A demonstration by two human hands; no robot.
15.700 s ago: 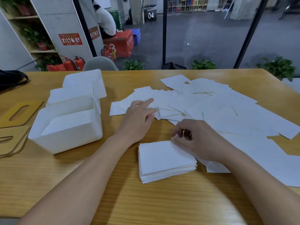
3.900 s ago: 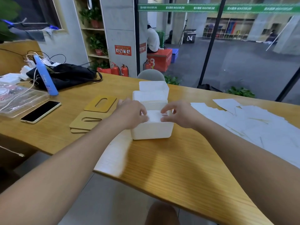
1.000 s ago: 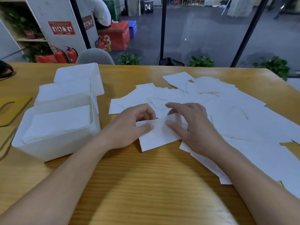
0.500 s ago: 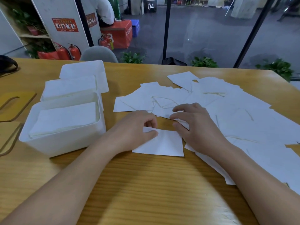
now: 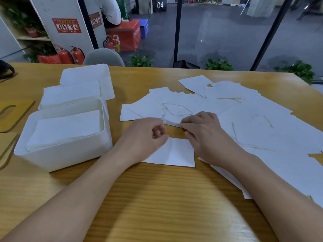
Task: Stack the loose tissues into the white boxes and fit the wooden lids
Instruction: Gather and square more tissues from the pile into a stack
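Note:
Loose white tissues [image 5: 244,119] lie spread over the right half of the table. One single tissue [image 5: 176,154] lies flat in front of me. My left hand [image 5: 145,138] rests on its left part with fingers curled. My right hand [image 5: 204,135] reaches to the near edge of the pile and pinches the edge of a loose tissue [image 5: 173,122]. On the left stands a white box [image 5: 66,154] partly filled with stacked tissues. A second white box [image 5: 70,95] behind it is full of tissues. A third white box [image 5: 87,75] stands farthest back.
Wooden lids [image 5: 14,112] with slots lie at the far left, and another wooden lid [image 5: 7,147] lies nearer me. A grey chair back [image 5: 104,56] rises behind the table. The wooden table [image 5: 157,198] shows bare wood near me.
The single tissue was pulled out of the pile toward me and now lies flat. My right hand has gone back to the pile's near edge. My left hand stays on the tissue.

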